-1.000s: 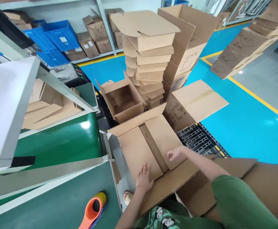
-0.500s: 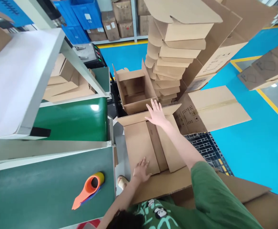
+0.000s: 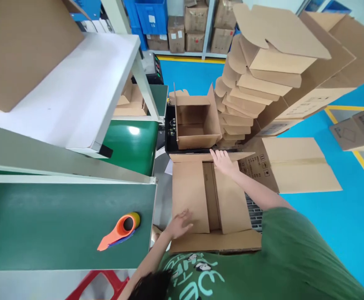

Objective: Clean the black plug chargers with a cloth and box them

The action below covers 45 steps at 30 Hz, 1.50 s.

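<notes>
Blue floor (image 3: 341,216) edged in yellow lines spreads behind our workplace, with shelving (image 3: 209,29) at the back holding blue bins (image 3: 152,16) and brown boxes (image 3: 196,18). Before us, close against our green shirt (image 3: 244,275), sits a wide carton (image 3: 234,200), its left flap (image 3: 189,187) and right flap folded inward, a narrow gap running between them. Our right hand (image 3: 224,161) reaches to the raised far flap (image 3: 194,158), fingers close together at its upper edge; we cannot tell whether the thumb pinches the cardboard from the other side. Our left hand (image 3: 180,224) is open, fingers loosely spread, at the near part of the left flap; whether the palm presses down, we cannot tell. The near flap (image 3: 211,241) lies along our side of the carton. Just beyond the far flap stands a smaller open box (image 3: 199,141), beside a leaning stack of cut cardboard (image 3: 282,25). To the right, we see a printed carton (image 3: 297,166) with its pale flaps outspread. On the green table (image 3: 59,225) at our left rests an orange tape dispenser (image 3: 119,231) with a yellow ring, well apart from both hands; a red stool (image 3: 116,283) shows below.
</notes>
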Each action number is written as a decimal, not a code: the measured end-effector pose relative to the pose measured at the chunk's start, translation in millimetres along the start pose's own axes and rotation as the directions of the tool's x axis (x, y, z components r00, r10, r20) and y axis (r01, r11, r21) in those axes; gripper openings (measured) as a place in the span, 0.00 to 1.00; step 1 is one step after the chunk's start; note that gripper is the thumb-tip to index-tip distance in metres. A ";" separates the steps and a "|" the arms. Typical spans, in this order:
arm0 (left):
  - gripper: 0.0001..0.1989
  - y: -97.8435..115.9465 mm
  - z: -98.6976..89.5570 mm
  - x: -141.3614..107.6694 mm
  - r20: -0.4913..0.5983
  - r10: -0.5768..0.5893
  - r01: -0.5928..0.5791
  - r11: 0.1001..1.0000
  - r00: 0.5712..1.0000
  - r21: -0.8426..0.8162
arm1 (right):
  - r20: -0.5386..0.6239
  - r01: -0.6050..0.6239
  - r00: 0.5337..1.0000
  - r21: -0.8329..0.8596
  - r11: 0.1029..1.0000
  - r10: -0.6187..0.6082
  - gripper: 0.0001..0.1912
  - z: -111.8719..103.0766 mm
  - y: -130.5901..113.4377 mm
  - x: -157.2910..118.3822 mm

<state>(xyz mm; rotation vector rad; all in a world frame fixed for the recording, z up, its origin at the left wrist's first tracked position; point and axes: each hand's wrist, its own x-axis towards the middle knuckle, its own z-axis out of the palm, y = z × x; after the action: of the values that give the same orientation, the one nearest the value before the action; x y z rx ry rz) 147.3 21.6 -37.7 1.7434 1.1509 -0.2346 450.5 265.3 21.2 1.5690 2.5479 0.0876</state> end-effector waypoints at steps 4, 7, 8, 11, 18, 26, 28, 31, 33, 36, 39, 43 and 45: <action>0.21 3.3 -19.4 -5.9 -0.142 -0.058 0.057 0.998 0.988 -0.015 | -0.040 -0.077 0.996 -0.011 0.997 0.076 0.23 16.8 -3.2 9.3; 0.23 21.0 -36.0 24.2 -0.172 -0.006 0.009 1.000 0.985 0.011 | -0.047 -0.095 0.994 0.002 0.995 0.095 0.24 22.0 1.4 21.8; 0.23 30.6 -38.8 39.7 -0.154 0.040 -0.037 0.999 0.987 0.023 | -0.048 -0.098 0.994 0.002 0.995 0.098 0.25 22.2 2.5 24.0; 0.26 64.6 -33.1 87.8 -0.056 0.196 -0.193 0.980 0.979 0.051 | -0.051 -0.095 0.994 -0.014 0.995 0.094 0.24 19.4 2.3 19.8; 0.24 71.9 4.4 140.2 0.032 0.320 -0.322 0.939 0.947 0.118 | -0.074 -0.094 0.993 -0.035 0.995 0.091 0.24 11.3 -4.3 7.5; 0.22 37.7 -11.0 138.4 -0.089 0.438 -0.431 0.898 0.895 0.084 | -0.097 -0.112 0.989 0.000 0.994 0.111 0.28 24.6 -19.2 -15.1; 0.21 30.7 -22.9 116.1 -0.169 0.432 -0.428 0.902 0.886 0.062 | -0.091 -0.107 0.990 0.011 0.994 0.108 0.30 31.0 -25.8 -29.3; 0.22 10.6 -37.7 55.7 -0.284 0.398 -0.408 0.913 0.872 0.027 | -0.061 -0.105 0.992 0.030 0.994 0.106 0.29 43.6 -38.4 -55.5; 0.25 -6.6 -39.4 7.2 -0.341 0.367 -0.387 0.922 0.865 0.011 | -0.024 -0.095 0.995 0.050 0.994 0.096 0.28 53.7 -49.2 -77.7; 0.25 -28.9 -25.5 -50.5 -0.387 0.328 -0.351 0.936 0.862 0.013 | 0.064 -0.047 0.997 0.101 0.994 0.040 0.26 70.9 -67.6 -113.4; 0.21 -40.2 -1.4 -72.9 -0.420 0.299 -0.313 0.949 0.857 0.036 | 0.174 -0.013 0.985 0.163 0.987 -0.016 0.25 89.1 -83.2 -137.7; 0.24 -44.4 15.5 -62.8 -0.474 0.248 -0.239 0.968 0.845 0.080 | 0.305 -0.034 0.952 0.241 0.970 -0.042 0.26 109.6 -92.6 -140.9; 0.24 -47.2 10.7 -49.5 -0.515 0.192 -0.168 0.981 0.835 0.093 | 0.358 -0.050 0.932 0.285 0.957 -0.058 0.26 115.1 -92.1 -135.7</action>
<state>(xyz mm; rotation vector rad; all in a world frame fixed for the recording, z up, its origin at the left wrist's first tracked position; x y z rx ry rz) 87.9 -13.5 -42.1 2.0070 1.3531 0.3614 447.2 99.5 -91.3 1.4996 2.3429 -0.5520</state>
